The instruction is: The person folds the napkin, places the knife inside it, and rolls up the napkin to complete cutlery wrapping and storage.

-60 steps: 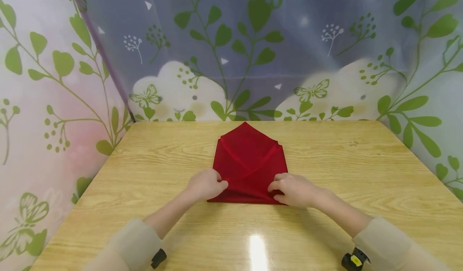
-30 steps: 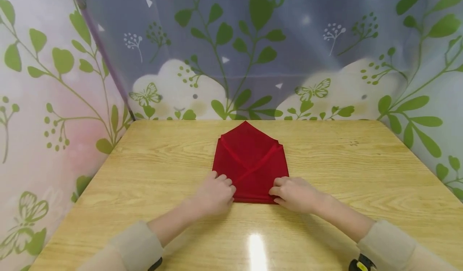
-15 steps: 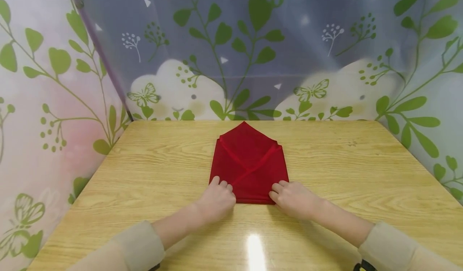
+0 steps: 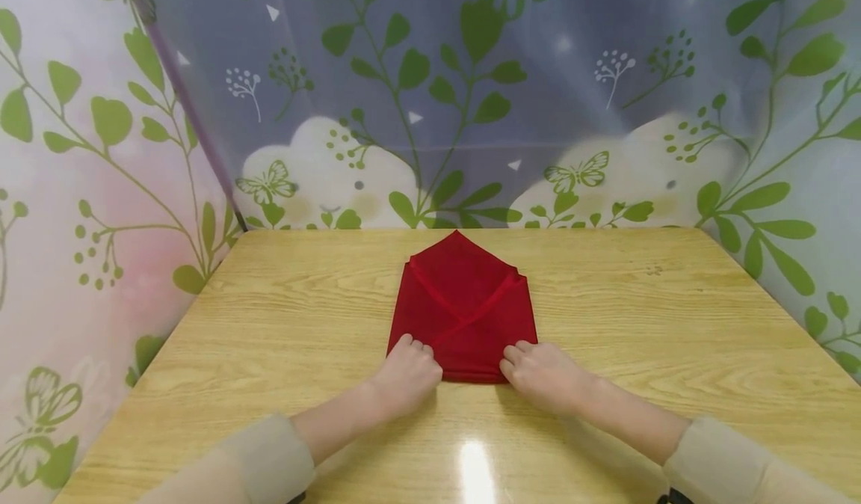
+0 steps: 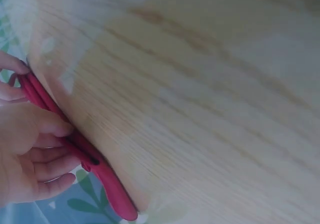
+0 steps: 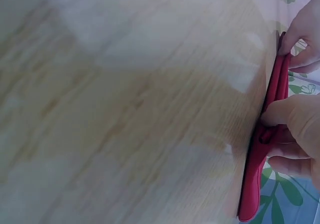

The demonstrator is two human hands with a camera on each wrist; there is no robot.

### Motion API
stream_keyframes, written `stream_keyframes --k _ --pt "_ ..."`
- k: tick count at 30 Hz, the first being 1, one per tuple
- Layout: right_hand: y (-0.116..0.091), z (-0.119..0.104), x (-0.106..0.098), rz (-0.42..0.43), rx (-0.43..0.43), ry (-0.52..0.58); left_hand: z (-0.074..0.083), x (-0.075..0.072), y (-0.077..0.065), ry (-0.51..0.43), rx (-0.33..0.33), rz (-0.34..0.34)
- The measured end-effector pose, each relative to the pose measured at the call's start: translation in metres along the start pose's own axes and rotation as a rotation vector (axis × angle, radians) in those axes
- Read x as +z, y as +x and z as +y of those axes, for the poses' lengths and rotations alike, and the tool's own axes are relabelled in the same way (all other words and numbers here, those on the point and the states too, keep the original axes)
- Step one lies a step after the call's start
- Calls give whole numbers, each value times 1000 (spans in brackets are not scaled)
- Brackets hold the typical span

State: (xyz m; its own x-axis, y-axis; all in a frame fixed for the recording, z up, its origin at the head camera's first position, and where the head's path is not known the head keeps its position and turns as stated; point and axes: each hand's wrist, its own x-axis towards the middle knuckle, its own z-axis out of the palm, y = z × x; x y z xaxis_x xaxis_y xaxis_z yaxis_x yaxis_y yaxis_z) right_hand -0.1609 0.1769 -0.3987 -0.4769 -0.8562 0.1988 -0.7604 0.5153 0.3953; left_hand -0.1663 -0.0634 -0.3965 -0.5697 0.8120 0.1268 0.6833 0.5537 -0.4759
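Note:
A red cloth [image 4: 464, 302] lies folded in an envelope shape on the wooden table, its pointed end away from me and crossing creases in its middle. My left hand [image 4: 407, 375] pinches its near left corner, thumb over the layered edge and fingers beneath, as the left wrist view shows. At the near right corner my right hand [image 4: 546, 373] holds the edge the same way. Several layers of the red cloth [image 6: 256, 169] show edge-on between thumb and fingers in the right wrist view. The near corners are hidden under the hands.
The wooden table [image 4: 303, 294] extends around the cloth on all sides, with a bright reflection near its front. A patterned curtain [image 4: 430, 63] with leaves and clouds hangs behind the table and along both sides.
My left hand has shifted toward me and slightly right, from the left part of the cloth to its near corner. The near edge, rumpled earlier, is smoother. My right hand has barely moved.

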Motion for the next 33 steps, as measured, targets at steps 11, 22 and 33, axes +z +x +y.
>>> stream_keyframes --k 11,22,33 --pt "1 -1 5 30 31 3 -2 8 1 14 10 89" --pt "7 13 2 -44 144 271 -30 -6 15 -377 -56 -153" --pt "12 31 -1 -200 209 562 -51 -6 28 -730 -175 -413"
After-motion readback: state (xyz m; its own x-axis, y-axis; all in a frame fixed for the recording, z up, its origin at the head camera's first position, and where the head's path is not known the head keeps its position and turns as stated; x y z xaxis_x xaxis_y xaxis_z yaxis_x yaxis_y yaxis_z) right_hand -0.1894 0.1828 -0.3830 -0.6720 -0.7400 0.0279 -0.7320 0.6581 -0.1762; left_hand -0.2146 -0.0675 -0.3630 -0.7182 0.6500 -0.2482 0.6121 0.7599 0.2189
